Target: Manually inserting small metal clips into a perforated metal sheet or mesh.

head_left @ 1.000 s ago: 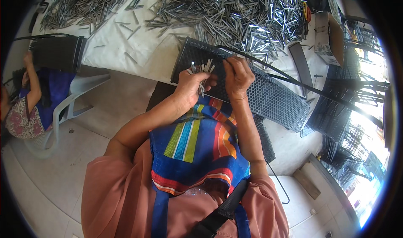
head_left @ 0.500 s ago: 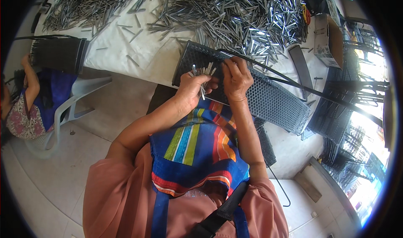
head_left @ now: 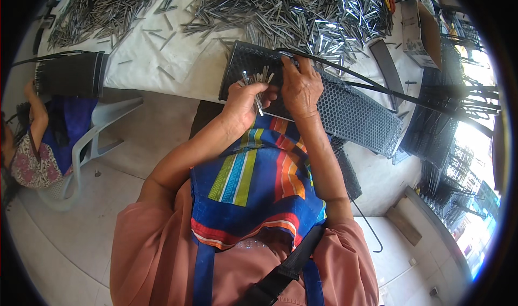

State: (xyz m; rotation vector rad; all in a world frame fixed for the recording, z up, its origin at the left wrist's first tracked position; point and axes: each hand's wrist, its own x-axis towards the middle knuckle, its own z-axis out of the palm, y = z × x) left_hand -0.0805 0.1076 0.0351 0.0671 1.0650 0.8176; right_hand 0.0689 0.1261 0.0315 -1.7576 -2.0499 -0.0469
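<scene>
A black perforated metal piece, shaped like a long basket, lies tilted across the table's near edge and my lap. My left hand is closed round a small bunch of thin silvery metal strips, over the piece's left end. My right hand is at the far rim, fingers bent and bunched beside a black rod that runs off to the right. Whatever its fingertips pinch is too small and hidden to tell.
Heaps of loose metal strips cover the far part of the white-covered table. An open cardboard box stands at the right, with stacked black mesh pieces beyond. At left, another person sits on a plastic chair.
My right hand has shifted slightly along the far rim, its fingers reaching farther forward. My left hand keeps its bunch of strips. The whole view has shifted a little.
</scene>
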